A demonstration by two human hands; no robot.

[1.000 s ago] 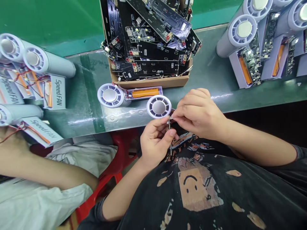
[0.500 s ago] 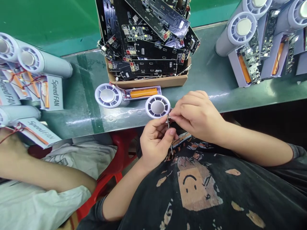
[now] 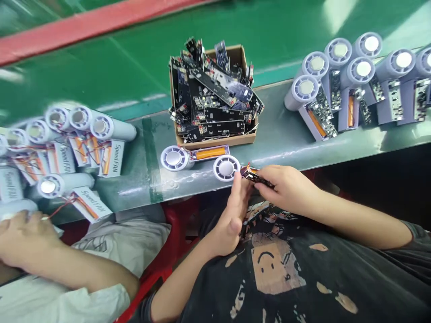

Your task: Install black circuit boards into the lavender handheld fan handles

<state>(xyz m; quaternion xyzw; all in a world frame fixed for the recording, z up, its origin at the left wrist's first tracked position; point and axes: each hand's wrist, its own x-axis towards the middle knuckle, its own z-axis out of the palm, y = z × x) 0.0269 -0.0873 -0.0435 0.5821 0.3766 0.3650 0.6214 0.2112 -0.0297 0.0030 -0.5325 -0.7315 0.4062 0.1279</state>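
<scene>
My right hand (image 3: 286, 188) pinches a small dark circuit board (image 3: 254, 176) with red and orange parts at its end. My left hand (image 3: 232, 220) stands with its fingers extended upward, right beside that board, and shows nothing in its grip. Just beyond both hands, a round white fan head (image 3: 226, 168) lies on the green bench (image 3: 269, 143). To its left sits a fan head with a grey body (image 3: 174, 158), joined to a tray holding an orange battery (image 3: 208, 153). A cardboard box (image 3: 218, 140) piled with black circuit boards stands behind them.
Grey fan units with boards and orange batteries (image 3: 353, 85) stand in rows at the right. More units and SpeedFAN cards (image 3: 60, 157) lie at the left, where a co-worker's hand (image 3: 23, 237) rests among them. A red chair (image 3: 168, 242) stands below the bench edge.
The view has tilted up and shows more of the bench. The thin metal piece between my hands is gone from view. My right hand now pinches the small board, and my left fingers have straightened.
</scene>
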